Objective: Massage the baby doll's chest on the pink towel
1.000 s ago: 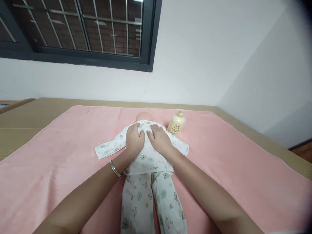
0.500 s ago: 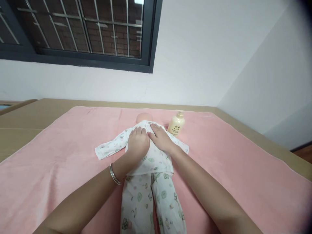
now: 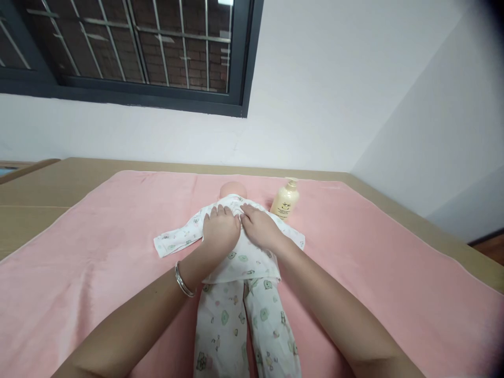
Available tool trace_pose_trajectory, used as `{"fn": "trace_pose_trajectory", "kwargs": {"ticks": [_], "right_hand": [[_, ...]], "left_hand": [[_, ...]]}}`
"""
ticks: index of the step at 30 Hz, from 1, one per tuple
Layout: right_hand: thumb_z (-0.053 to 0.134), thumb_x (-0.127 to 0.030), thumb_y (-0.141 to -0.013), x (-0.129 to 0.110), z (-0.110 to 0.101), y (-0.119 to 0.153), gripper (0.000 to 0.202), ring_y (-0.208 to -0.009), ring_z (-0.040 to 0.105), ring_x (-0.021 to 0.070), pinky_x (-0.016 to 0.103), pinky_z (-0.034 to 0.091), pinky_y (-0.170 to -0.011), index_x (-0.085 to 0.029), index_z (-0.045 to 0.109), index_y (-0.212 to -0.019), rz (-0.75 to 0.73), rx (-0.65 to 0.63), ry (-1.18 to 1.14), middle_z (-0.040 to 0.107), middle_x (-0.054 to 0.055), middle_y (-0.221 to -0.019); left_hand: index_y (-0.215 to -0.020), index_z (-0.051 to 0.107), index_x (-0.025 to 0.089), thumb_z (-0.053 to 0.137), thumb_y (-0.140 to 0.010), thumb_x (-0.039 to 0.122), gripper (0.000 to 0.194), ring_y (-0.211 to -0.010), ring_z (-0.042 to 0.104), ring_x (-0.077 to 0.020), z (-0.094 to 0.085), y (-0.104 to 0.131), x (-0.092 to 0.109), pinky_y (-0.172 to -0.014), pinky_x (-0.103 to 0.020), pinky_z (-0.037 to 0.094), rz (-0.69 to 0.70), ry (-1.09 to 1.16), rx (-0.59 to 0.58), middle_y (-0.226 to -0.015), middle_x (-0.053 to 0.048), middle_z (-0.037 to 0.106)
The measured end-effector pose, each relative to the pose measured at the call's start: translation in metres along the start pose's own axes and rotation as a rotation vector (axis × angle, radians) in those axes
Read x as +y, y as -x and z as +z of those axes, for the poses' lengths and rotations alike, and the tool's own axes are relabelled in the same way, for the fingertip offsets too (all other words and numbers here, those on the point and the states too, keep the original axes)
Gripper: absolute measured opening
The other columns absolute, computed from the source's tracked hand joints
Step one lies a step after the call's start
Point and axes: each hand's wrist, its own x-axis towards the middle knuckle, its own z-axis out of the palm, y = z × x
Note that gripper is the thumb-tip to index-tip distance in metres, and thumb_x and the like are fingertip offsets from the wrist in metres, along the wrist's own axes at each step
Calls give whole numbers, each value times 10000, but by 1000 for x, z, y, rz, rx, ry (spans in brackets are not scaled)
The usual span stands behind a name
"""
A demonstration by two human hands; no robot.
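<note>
A baby doll in a white printed pyjama top (image 3: 246,258) lies stretched out on a pink blanket, its bald head (image 3: 233,189) pointing to the far side. White pyjama trousers (image 3: 224,320) with green prints cover the legs. My left hand (image 3: 221,229) rests on the upper part of the top, fingers laid on the cloth and a silver bangle on the wrist. Beside it, my right hand (image 3: 260,227) lies on the same cloth, thumb close to the left thumb. Both hands are open. A small fold of cloth shows between them.
A pale yellow pump bottle (image 3: 285,200) stands on the pink blanket (image 3: 378,252), right of the doll's head. The blanket covers a wooden surface (image 3: 90,170) that meets a white wall. A dark-framed window (image 3: 157,47) with metal bars is above.
The fingers of my right hand have drawn back slightly toward me and bent a little. My left hand has shifted slightly left. The cloth between them is more wrinkled; doll and bottle stay put.
</note>
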Motion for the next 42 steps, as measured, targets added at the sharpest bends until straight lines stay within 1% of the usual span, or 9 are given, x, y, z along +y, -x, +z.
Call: {"fn": "trace_pose_trajectory", "kwargs": {"ticks": [3,5,12,16,23,31,35,39,42], "right_hand": [[340,-299,-1000,15,9,-10,522,-1472,299,281,451,232,-1194,-61,416,-1459,-3,21,-20,379,185,-1555],[335,-310,-1002,16,13,-11,548,-1479,276,297,488,196,-1203,-49,379,-1482,12,27,3,359,186,-1566],[342,-229,-1000,-19,2,9,365,-1243,551,296,387,373,-1070,-93,611,-1208,54,67,154,633,199,-1282],[339,-235,-1005,-14,-3,6,340,-1176,586,286,386,409,-1024,-118,625,-1146,23,35,119,658,179,-1227],[323,-304,-1021,20,7,-13,461,-1453,327,260,441,226,-1191,-98,463,-1410,-46,-20,1,419,162,-1537],[363,-220,-996,-21,4,10,327,-1193,585,275,358,393,-1035,-100,634,-1136,55,97,186,660,187,-1233],[345,-270,-1013,-10,6,5,359,-1162,606,270,362,428,-995,-122,633,-1167,53,74,126,676,156,-1217],[351,-298,-1018,12,17,-8,465,-1416,393,256,401,254,-1177,-82,490,-1405,40,100,23,471,158,-1501],[344,-302,-1016,16,24,-10,496,-1446,349,256,416,188,-1210,-61,466,-1432,40,118,6,430,166,-1528]], "left_hand": [[-1224,604,28,419,-950,272,411,-1265,529,-395,-3,9,7,-1032,-520,411,28,-36,14,-1274,-280,609],[-1197,620,33,431,-936,258,394,-1243,547,-385,-4,9,7,-1028,-506,415,43,-37,8,-1243,-271,627],[-1274,575,49,364,-962,314,460,-1332,491,-333,3,-19,-19,-1086,-462,375,81,125,-70,-1387,-245,565],[-1342,520,37,362,-975,330,495,-1351,469,-353,3,-16,-16,-1096,-501,353,51,68,-71,-1413,-265,536],[-1200,621,37,417,-912,176,379,-1248,547,-396,-10,2,-1,-1058,-551,357,156,3,-105,-1281,-282,611],[-1185,623,76,328,-967,248,404,-1235,572,-300,0,-22,-20,-1048,-419,419,75,131,-39,-1264,-196,653],[-1217,616,83,325,-978,277,423,-1268,552,-299,9,-20,-19,-1090,-435,390,45,121,3,-1320,-176,634],[-1322,566,62,341,-984,299,470,-1340,497,-295,15,-19,-20,-1142,-440,340,47,128,13,-1395,-171,588],[-1324,571,73,345,-985,297,465,-1325,511,-287,13,-20,-20,-1131,-426,351,44,108,8,-1387,-163,596]]}}
